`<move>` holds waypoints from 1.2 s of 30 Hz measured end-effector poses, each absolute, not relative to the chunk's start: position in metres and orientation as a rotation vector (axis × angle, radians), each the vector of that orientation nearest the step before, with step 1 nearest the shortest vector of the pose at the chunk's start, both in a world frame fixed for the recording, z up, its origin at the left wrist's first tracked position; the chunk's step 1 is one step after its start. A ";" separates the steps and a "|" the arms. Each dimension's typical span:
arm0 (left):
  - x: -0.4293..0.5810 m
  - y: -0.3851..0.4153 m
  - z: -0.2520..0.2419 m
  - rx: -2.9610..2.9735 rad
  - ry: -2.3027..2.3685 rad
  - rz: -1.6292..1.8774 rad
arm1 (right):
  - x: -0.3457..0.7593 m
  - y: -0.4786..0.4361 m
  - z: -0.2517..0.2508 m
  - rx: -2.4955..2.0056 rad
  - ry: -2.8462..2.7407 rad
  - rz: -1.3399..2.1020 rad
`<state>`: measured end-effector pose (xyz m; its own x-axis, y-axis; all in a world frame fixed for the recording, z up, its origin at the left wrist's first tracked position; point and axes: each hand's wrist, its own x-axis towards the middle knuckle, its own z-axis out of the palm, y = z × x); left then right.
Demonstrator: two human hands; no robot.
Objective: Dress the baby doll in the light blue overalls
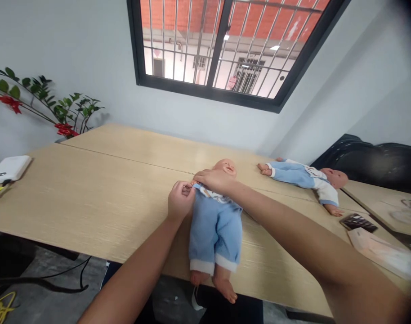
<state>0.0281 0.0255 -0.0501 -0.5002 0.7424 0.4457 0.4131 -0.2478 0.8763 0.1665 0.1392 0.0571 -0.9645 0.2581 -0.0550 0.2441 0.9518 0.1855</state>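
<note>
A baby doll [215,225] in light blue trousers and a white printed top lies on its back, its feet over the table's near edge. My left hand [181,200] is closed at the blue cuff of the doll's sleeve [196,186], by the arm on the left. Reaching across the doll's chest, my right hand [214,179] wraps over the same sleeve and upper arm. It covers the doll's neck and part of the top. The doll's own hand is mostly hidden between my fingers.
A second doll [293,174] in similar clothes lies at the right. Near it are a dark phone-like object [359,222] and a pale packet [382,252]. A white box-like device [10,169] sits at the far left of the table [100,193]. Black chairs [370,157] stand behind.
</note>
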 end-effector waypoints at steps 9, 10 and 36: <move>0.024 0.030 -0.056 1.227 1.640 1.793 | 0.166 0.136 0.066 0.360 2.985 0.370; 0.024 0.031 -0.056 1.231 1.645 1.790 | 0.166 0.135 0.065 0.343 2.983 0.379; 0.005 0.051 -0.065 1.571 1.846 1.635 | 0.140 0.127 0.063 1.377 2.455 -1.380</move>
